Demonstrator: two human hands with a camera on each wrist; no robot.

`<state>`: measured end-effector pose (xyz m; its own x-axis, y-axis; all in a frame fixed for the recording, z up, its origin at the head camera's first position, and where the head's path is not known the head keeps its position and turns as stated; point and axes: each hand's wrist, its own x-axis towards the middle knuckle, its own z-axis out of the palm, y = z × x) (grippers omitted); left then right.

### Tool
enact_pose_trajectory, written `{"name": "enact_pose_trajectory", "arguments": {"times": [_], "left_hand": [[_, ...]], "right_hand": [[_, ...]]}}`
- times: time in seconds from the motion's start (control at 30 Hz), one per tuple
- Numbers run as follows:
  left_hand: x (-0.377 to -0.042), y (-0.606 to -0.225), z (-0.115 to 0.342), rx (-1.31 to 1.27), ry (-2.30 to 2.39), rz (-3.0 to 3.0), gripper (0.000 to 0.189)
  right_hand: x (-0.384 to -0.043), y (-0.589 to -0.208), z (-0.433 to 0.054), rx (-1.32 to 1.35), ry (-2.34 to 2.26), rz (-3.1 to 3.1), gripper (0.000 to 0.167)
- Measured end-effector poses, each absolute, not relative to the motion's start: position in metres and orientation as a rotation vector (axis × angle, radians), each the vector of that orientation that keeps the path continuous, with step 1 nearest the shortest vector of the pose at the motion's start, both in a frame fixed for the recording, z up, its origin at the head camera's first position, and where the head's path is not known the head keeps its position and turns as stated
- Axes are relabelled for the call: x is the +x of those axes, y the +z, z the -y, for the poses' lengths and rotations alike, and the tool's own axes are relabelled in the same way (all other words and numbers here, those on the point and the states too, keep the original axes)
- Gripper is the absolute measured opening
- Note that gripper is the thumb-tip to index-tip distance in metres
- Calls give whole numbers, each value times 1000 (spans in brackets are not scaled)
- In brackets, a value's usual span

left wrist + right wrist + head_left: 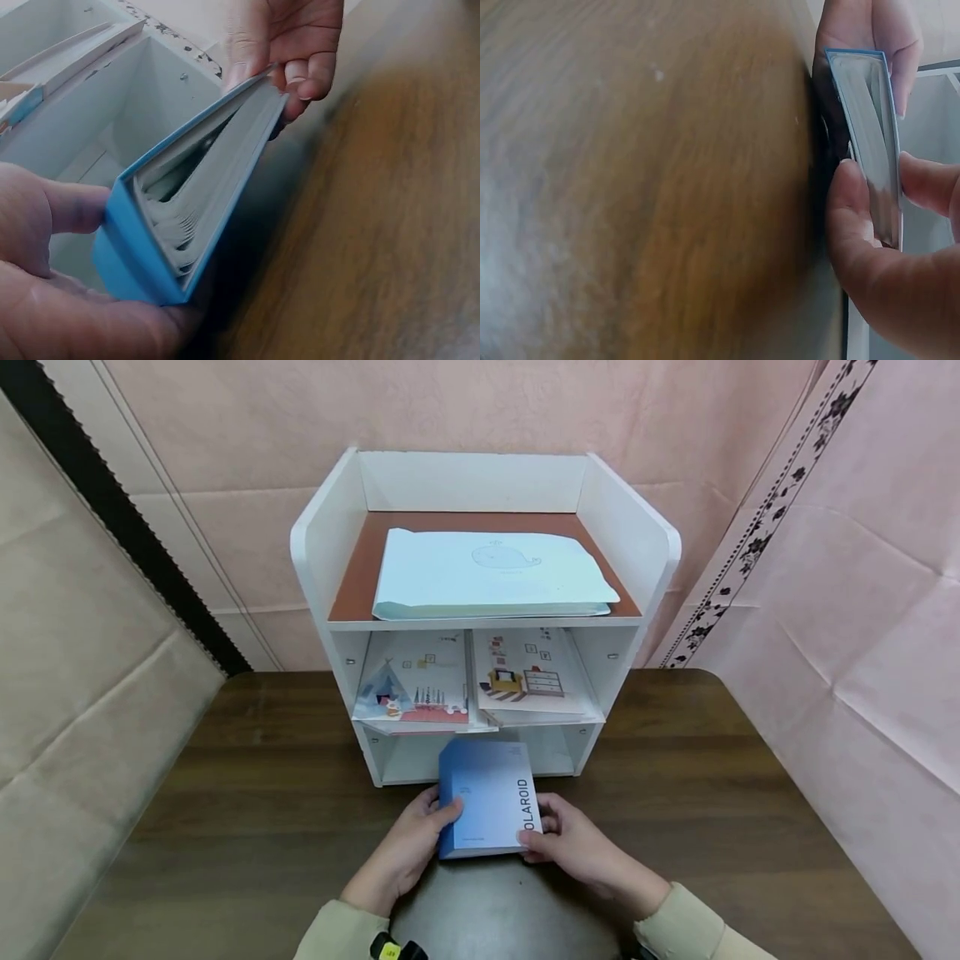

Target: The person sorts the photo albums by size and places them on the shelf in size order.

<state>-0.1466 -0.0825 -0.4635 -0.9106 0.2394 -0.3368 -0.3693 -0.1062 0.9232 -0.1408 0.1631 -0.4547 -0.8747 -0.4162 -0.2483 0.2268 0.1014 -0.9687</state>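
Observation:
A blue photo album (487, 797) with dark lettering that reads "OLAROID" is held just in front of the low compartment of a white shelf (483, 622). My left hand (416, 839) grips its spine side, thumb on the cover. On the opposite side, my right hand (573, 843) pinches the cover edge by the lettering. Seen from the left wrist, the album (127, 244) has its spine between the left thumb and fingers, and a gap shows among its pages. In the right wrist view, the right hand (900, 277) holds the album's far end between thumb and fingers.
On the shelf's top tier lies a pale blue folder (487, 572) with a whale drawing. Two illustrated booklets, one left (416, 681) and one right (528, 672), lie on the middle tier. The shelf stands on a brown wooden table (247, 827), with pale cloth (847, 635) around it.

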Motion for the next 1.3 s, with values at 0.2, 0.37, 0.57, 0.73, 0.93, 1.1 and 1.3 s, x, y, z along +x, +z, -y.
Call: {"name": "enact_pose_trajectory", "arguments": {"times": [0.2, 0.37, 0.57, 0.73, 0.93, 1.1, 1.3], "left_hand": [[-149, -465, 88, -90, 2039, -1741, 82], [-151, -467, 89, -79, 2011, -1785, 81], [-149, -461, 91, -133, 2001, -1759, 81], [-149, -459, 97, -150, 2022, -1746, 85], [-152, -461, 108, -190, 2116, -1720, 79], [-150, -465, 112, -239, 2210, -1752, 78], [-150, -467, 115, -389, 2379, -1761, 78]], "right_hand": [[-146, -459, -164, -129, -1820, -1937, 62], [-150, -461, -162, -112, -1831, -1958, 60], [-156, -461, -154, -92, -1837, -1967, 58], [-165, -462, -149, -107, -1847, -1947, 55], [-172, -462, -143, -197, -1798, -1909, 61], [-177, -462, -128, -238, -1739, -2002, 48], [-185, -464, -107, -221, -1765, -2077, 34]]}}
